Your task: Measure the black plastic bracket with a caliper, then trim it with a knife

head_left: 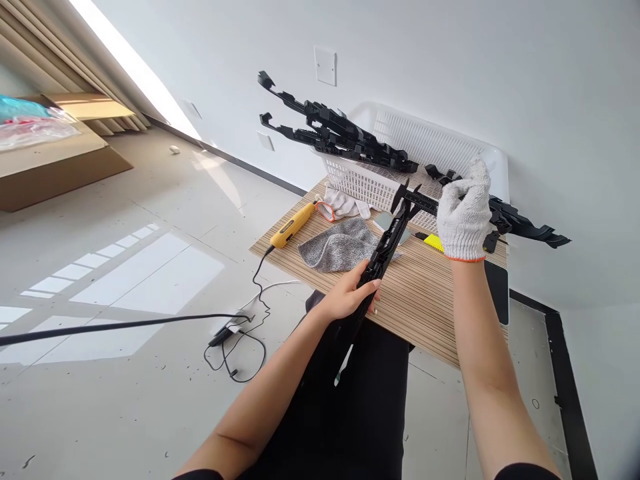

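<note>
Head view: our bare left hand [347, 295] grasps a slim black plastic part [387, 248], near three o'clock. Our gloved right hand [464, 217] clasps a caliper [424, 202] at its upper end. We seem to be measuring; next calls for steadiness.

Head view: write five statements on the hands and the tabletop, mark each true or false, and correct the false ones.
1. The right hand wears a white glove. True.
2. The left hand wears one too. False: the left hand is ungloved.
3. The left hand grips a long black part. True.
4. The yellow tool lies inside the basket. False: the yellow tool lies on the table.
5. A grey cloth lies on the table. True.
</note>
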A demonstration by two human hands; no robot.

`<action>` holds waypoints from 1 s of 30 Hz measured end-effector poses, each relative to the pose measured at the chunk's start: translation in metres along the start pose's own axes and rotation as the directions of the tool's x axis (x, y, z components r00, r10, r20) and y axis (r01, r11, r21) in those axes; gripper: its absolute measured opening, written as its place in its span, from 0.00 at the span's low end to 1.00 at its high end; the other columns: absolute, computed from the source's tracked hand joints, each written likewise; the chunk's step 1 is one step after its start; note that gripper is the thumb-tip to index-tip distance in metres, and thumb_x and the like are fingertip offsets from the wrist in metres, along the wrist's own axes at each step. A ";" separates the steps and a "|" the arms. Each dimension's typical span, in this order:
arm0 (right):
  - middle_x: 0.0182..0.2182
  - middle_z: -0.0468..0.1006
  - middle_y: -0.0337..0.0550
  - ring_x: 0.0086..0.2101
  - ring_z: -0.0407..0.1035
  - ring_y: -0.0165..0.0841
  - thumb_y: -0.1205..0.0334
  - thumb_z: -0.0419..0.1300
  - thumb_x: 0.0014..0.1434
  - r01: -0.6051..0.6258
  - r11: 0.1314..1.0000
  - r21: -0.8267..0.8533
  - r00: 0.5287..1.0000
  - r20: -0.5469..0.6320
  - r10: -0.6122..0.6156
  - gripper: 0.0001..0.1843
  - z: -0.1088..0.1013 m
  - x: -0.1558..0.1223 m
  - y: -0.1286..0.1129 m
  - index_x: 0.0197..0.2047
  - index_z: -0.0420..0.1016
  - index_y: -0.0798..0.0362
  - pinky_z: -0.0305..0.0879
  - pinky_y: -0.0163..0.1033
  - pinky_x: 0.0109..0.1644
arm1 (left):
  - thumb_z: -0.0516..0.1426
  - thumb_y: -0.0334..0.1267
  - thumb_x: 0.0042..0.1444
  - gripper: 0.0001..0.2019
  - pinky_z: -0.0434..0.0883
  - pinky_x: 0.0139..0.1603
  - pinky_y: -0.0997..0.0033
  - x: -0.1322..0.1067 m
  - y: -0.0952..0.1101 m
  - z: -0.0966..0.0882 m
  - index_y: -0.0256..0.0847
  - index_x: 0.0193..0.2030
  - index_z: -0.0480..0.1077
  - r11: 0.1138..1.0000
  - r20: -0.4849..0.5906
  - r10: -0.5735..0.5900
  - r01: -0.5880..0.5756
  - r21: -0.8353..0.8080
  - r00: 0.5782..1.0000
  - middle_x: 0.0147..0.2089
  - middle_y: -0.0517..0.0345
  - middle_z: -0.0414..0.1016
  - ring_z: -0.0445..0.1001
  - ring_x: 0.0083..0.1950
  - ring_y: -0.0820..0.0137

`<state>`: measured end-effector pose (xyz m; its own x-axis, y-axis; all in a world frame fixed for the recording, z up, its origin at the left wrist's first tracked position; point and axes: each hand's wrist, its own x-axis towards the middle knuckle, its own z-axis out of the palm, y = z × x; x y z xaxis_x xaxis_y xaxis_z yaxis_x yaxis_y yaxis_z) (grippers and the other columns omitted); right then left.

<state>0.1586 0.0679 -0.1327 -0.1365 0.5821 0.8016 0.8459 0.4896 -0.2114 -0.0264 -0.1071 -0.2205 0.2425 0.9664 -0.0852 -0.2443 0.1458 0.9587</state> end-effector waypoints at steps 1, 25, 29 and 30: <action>0.57 0.71 0.60 0.58 0.68 0.45 0.57 0.38 0.71 -0.003 1.000 0.015 1.000 0.008 0.003 0.28 -0.001 0.000 -0.001 0.71 0.55 0.53 0.69 0.54 0.59 | 0.58 0.51 0.62 0.17 0.73 0.25 0.71 -0.001 0.000 -0.001 0.43 0.48 0.61 1.000 0.004 0.000 0.000 -0.008 1.000 0.31 0.61 0.73 0.72 0.23 0.72; 0.59 0.71 0.50 0.60 0.67 0.40 0.66 0.36 0.69 0.066 0.997 0.025 0.983 0.172 -0.070 0.30 0.000 -0.008 -0.005 0.72 0.52 0.45 0.71 0.50 0.58 | 0.58 0.52 0.61 0.18 0.72 0.23 0.70 -0.002 -0.003 -0.005 0.43 0.47 0.58 0.993 0.017 0.018 -0.016 -0.113 1.000 0.28 0.65 0.72 0.71 0.20 0.73; 0.57 0.74 0.51 0.60 0.67 0.40 0.60 0.37 0.71 0.057 0.996 0.064 0.991 0.116 -0.064 0.27 0.001 -0.009 -0.004 0.70 0.58 0.46 0.68 0.48 0.61 | 0.58 0.51 0.62 0.18 0.72 0.23 0.71 -0.002 -0.004 -0.005 0.43 0.47 0.58 0.992 0.009 0.021 -0.020 -0.121 1.000 0.28 0.65 0.72 0.71 0.21 0.73; 0.56 0.74 0.52 0.60 0.67 0.41 0.60 0.37 0.72 0.049 0.995 0.082 0.993 0.105 -0.057 0.27 0.001 -0.009 -0.003 0.69 0.59 0.47 0.68 0.49 0.61 | 0.57 0.51 0.62 0.17 0.72 0.23 0.71 -0.002 -0.004 -0.005 0.43 0.47 0.58 0.993 0.006 0.022 -0.021 -0.116 1.000 0.28 0.65 0.72 0.71 0.21 0.73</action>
<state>0.1571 0.0618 -0.1401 -0.2377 0.6179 0.7495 0.7931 0.5689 -0.2175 -0.0305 -0.1088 -0.2254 0.2425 0.9681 -0.0630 -0.3567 0.1494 0.9222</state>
